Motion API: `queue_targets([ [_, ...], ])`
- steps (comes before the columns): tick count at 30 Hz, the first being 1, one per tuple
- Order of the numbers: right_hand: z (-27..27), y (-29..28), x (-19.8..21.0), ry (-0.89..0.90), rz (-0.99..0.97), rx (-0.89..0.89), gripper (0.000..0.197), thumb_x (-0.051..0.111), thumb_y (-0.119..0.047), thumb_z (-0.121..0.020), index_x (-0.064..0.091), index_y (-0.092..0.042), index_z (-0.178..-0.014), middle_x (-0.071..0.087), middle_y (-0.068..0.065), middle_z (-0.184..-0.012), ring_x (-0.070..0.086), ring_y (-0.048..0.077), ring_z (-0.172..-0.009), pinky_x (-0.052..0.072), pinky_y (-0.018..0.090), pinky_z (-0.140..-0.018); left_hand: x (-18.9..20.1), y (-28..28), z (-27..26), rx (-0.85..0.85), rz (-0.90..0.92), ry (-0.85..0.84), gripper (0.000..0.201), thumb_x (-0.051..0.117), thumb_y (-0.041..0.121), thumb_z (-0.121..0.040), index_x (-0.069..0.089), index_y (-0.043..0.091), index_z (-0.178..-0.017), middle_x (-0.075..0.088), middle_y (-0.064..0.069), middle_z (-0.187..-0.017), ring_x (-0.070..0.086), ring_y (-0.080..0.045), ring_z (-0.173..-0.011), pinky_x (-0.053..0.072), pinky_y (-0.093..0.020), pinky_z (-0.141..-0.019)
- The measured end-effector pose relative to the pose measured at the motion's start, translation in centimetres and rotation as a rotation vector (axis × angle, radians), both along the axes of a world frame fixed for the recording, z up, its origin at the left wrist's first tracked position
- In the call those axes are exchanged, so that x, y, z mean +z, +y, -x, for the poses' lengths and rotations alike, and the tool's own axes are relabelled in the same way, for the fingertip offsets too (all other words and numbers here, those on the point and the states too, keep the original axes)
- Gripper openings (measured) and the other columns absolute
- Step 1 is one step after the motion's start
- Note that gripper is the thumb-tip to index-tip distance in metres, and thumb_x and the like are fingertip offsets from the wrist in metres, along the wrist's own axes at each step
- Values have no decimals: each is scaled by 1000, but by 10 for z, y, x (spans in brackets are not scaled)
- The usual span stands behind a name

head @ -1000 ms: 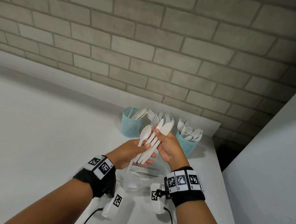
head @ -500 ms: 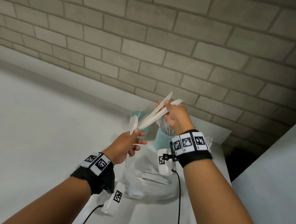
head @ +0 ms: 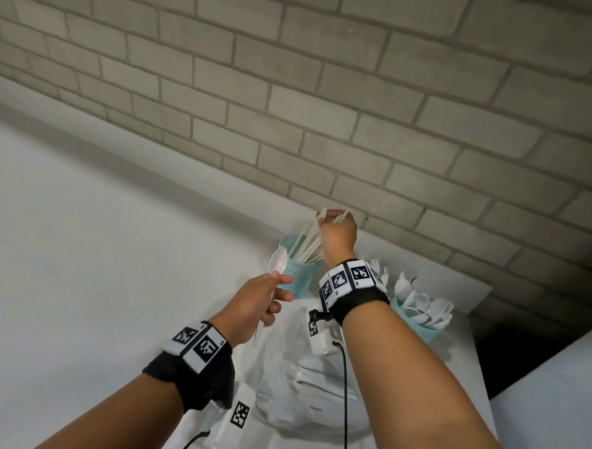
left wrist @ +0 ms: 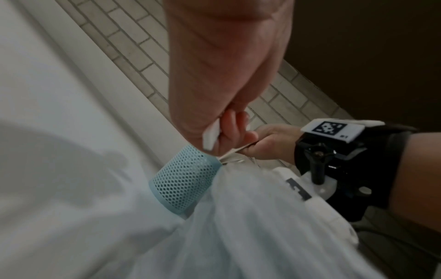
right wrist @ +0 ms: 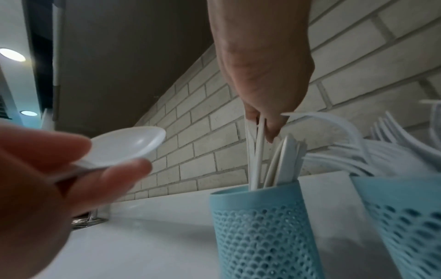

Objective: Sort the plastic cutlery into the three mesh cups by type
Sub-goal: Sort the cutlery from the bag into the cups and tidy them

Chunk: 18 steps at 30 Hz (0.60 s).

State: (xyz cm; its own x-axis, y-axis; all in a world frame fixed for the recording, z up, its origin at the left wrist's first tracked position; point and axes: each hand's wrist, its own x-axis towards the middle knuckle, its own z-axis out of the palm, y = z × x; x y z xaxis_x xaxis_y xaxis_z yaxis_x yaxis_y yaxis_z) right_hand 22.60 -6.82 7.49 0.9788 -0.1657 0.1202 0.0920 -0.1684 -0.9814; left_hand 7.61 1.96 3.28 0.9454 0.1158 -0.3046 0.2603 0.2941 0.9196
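Note:
My right hand (head: 335, 226) pinches the handle ends of a few white plastic knives (right wrist: 256, 151), whose blades stand inside the left blue mesh cup (head: 297, 279) (right wrist: 262, 230) among other knives. My left hand (head: 259, 301) grips a white spoon (head: 278, 262) (right wrist: 128, 143) by its handle, bowl up, just in front of that cup. The middle cup (right wrist: 410, 217) holds forks and is mostly hidden behind my right wrist in the head view. The right cup (head: 419, 325) is full of spoons.
A clear plastic bag (head: 306, 389) with more white cutlery lies on the white counter (head: 79, 281) under my forearms. The brick wall (head: 327, 123) stands right behind the cups. The counter's edge drops off just right of the spoon cup.
My right hand has carried the knives from above the bag, up and back, and lowered them blade-first into the left cup. My left hand kept the spoon and moved forward towards the cups.

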Motion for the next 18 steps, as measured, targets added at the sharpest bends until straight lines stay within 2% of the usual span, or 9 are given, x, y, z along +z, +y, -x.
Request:
queue_targets([
  [1, -1, 0, -3, 7, -15, 20, 20, 54, 4, -85, 51, -15, -89, 63, -1, -81, 57, 18, -84, 43, 16, -63, 0, 1, -1, 3, -1, 4, 32, 32, 29, -102, 54, 11, -115, 53, -2, -73, 31, -8, -54, 24, -13, -39],
  [2, -2, 0, -5, 9, -32, 41, 23, 54, 6, -84, 50, -15, -92, 63, -2, -83, 57, 18, -85, 45, 17, -69, -1, 1, -1, 7, 0, 8, 32, 32, 29, -102, 55, 11, -115, 53, -1, -73, 31, -8, -55, 24, -13, -39],
  [4, 0, -2, -6, 7, -12, 63, 31, 55, 7, -83, 50, -12, -108, 61, 2, -98, 57, 19, -91, 46, 25, -82, -2, 1, -2, 9, 3, 17, 33, 32, 30, -102, 56, 11, -114, 53, -1, -72, 32, -8, -55, 24, -13, -39],
  [6, 2, -5, -3, -33, 102, 84, 39, 54, 3, -86, 49, -9, -123, 59, 6, -116, 56, 20, -103, 44, 28, -91, -4, -1, -2, 5, 2, 24, 34, 32, 30, -102, 56, 10, -115, 53, -1, -72, 33, -8, -55, 25, -14, -40],
  [9, 7, -6, 0, -30, 403, 242, 36, 47, -5, -92, 53, -10, -127, 52, 8, -135, 51, 24, -121, 40, 27, -98, -5, -4, -2, -10, 0, 25, 35, 32, 30, -102, 55, 9, -117, 54, -1, -72, 34, -9, -56, 26, -15, -43],
  [11, 11, -5, 2, 10, 497, 321, 34, 44, -7, -94, 56, -12, -126, 52, 8, -137, 51, 23, -121, 39, 23, -95, -5, -6, -2, -20, -1, 19, 36, 32, 30, -102, 55, 8, -119, 54, -1, -72, 35, -9, -56, 27, -16, -44],
  [15, 27, -10, 16, -126, 383, 290, 30, 48, -12, -95, 58, -12, -124, 56, 3, -132, 51, 18, -121, 36, 20, -94, -3, -6, -1, -59, -5, -22, 37, 32, 31, -102, 57, 10, -118, 54, 0, -74, 35, -9, -56, 28, -16, -44],
  [17, 39, -17, 25, -112, 314, 394, 30, 54, -17, -93, 58, -13, -123, 60, 3, -123, 56, 17, -113, 41, 24, -93, -1, -7, 0, -103, -29, -66, 37, 31, 32, -102, 60, 13, -114, 52, 1, -75, 35, -9, -57, 27, -16, -46],
  [18, 47, -21, 29, -65, 331, 490, 30, 57, -20, -92, 59, -14, -122, 63, 3, -117, 59, 16, -106, 45, 25, -89, 0, -7, 1, -125, -46, -92, 36, 31, 33, -102, 61, 14, -111, 51, 1, -75, 35, -9, -57, 27, -16, -47],
])
